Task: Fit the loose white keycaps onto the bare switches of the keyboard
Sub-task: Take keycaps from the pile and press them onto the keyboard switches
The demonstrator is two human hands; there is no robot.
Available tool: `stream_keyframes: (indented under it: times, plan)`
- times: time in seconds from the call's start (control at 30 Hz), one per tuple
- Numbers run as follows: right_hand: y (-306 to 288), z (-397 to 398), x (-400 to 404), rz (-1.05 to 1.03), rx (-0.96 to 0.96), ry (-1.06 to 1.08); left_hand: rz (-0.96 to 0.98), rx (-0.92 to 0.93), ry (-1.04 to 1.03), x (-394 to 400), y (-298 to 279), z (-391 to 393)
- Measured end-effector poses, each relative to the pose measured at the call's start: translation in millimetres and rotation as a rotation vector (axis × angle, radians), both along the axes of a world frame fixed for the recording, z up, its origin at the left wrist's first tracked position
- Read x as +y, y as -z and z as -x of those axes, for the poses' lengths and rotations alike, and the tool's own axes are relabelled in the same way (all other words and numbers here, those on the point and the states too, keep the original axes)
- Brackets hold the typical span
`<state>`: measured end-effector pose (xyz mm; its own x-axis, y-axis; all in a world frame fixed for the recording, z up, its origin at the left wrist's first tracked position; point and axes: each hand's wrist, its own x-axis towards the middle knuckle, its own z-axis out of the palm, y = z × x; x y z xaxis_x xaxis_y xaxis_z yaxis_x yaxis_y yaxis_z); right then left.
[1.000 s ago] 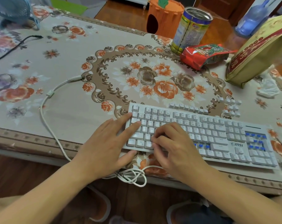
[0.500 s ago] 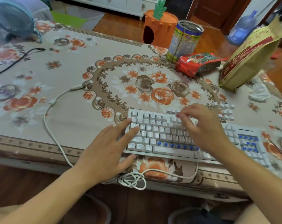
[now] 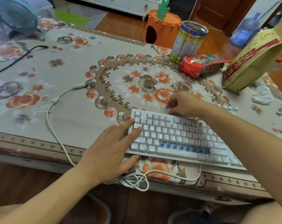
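Fingers [image 3: 170, 109] curled just behind keyboard [image 3: 177, 136]

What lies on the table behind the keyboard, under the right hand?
The right hand covers most there; a few loose white keycaps show past its wrist, behind the keyboard. Whether it holds one is hidden.

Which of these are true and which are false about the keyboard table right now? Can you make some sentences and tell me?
1. The left hand lies flat on the left end of the keyboard. True.
2. Every switch has a keycap. False: a row of bare blue switches shows above the space bar.
3. The right hand reaches past the keyboard's far edge. True.
4. The red snack bag lies on the keyboard. False: it lies far back beside the tin can.
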<state>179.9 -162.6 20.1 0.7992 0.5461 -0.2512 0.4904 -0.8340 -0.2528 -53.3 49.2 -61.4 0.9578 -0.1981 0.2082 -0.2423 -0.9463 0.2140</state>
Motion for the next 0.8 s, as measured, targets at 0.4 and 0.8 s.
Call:
stream_keyframes:
  times: [0.4,0.8]
  plan:
    - [-6,10,6,-0.113,-0.208,-0.008,0.001,0.008,-0.002,0,0,0]
    - [-14,128,-25,-0.481,-0.084,0.014,-0.005,0.028,-0.003,0,0,-1]
